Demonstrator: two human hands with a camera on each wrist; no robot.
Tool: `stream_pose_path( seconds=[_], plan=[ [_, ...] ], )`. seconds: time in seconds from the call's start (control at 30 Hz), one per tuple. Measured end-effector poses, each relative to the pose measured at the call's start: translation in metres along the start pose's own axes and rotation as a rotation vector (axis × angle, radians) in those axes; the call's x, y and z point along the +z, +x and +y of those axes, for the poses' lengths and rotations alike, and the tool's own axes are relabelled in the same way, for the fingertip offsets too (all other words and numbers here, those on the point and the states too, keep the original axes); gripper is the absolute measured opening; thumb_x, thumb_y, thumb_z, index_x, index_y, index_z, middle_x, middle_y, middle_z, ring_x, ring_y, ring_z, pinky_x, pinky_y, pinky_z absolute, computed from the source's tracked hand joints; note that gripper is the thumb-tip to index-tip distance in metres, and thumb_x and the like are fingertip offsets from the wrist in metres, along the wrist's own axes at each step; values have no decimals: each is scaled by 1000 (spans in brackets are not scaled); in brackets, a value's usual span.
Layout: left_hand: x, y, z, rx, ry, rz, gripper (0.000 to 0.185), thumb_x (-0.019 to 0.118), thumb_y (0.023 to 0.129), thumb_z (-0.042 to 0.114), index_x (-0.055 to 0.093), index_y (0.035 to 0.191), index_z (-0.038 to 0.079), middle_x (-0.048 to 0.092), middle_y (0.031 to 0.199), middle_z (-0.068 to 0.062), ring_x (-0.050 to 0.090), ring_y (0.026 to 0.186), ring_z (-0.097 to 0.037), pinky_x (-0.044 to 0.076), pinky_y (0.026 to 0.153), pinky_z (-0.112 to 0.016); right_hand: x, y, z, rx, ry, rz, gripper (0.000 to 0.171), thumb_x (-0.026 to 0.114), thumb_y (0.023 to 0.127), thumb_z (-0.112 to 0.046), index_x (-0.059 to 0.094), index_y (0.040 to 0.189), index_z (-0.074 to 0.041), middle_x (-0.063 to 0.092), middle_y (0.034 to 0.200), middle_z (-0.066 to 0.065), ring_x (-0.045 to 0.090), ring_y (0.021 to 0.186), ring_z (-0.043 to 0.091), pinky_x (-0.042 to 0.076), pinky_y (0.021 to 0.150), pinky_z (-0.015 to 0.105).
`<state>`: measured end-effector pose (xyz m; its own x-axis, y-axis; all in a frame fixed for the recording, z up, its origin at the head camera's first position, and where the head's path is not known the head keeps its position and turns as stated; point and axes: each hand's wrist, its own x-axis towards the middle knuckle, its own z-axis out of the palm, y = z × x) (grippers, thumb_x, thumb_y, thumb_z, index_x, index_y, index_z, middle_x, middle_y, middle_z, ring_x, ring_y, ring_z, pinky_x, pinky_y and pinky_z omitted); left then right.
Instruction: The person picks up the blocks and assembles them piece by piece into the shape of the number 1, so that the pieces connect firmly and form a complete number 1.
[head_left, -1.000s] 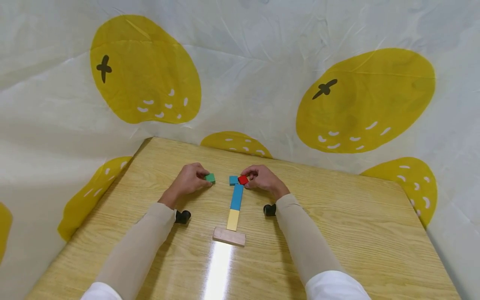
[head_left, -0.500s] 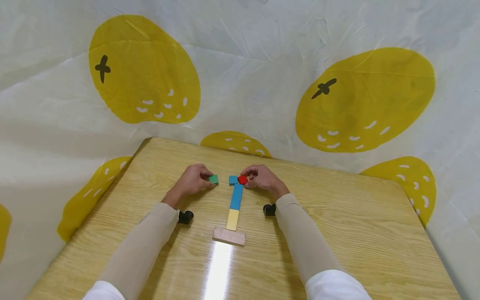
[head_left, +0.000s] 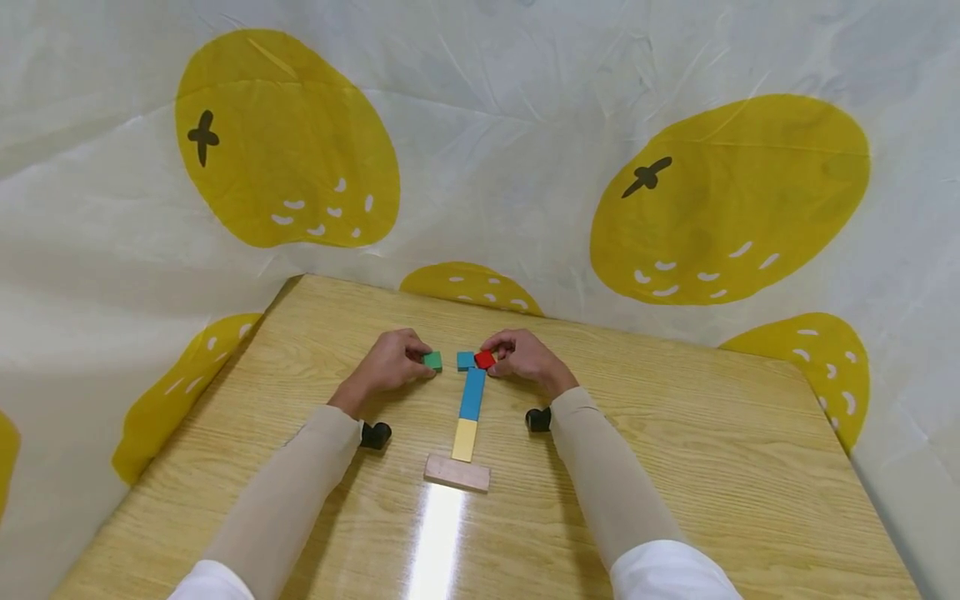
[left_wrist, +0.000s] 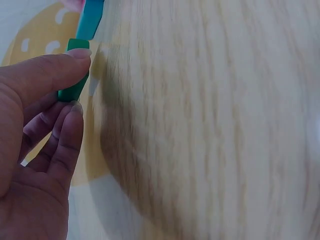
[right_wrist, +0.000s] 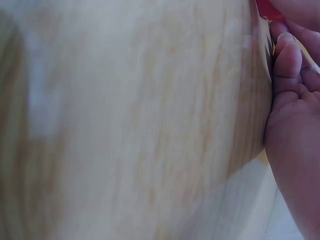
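green block [head_left: 432,360] nearer blue square [head_left: 466,360] | left hand [head_left: 386,364] pinches it, wrist view confirms | right hand [head_left: 525,358] grips red block [head_left: 485,359]

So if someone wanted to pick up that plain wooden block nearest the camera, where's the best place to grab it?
Probably across its two long edges, coming straight down from above. The plain wooden block lies flat on the table, long side across the view, so its narrow width suits a thumb-and-finger pinch. Its far long edge sits close to the yellow block, so fingers must be placed carefully there.

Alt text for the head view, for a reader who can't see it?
Two hands work small blocks on a wooden table: the left hand pinches a green block, the right hand a red block atop a blue-and-yellow strip.
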<state>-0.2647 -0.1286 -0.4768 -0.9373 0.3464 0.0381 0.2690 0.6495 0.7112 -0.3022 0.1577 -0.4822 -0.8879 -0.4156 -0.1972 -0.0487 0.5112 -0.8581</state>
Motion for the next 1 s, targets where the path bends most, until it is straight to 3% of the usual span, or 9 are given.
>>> stream_pose_path(
  seconds=[1.0],
  plan=[
    [8,4,9,-22,-34,-26,33,86,86,13,79,116,2,69,104,-9,60,92,-20,50,81,-29,1,-2,-3,-3,22,6,40,81,84,2,73,122,-3,56,92,5,48,87,21,44,73,28]
  ],
)
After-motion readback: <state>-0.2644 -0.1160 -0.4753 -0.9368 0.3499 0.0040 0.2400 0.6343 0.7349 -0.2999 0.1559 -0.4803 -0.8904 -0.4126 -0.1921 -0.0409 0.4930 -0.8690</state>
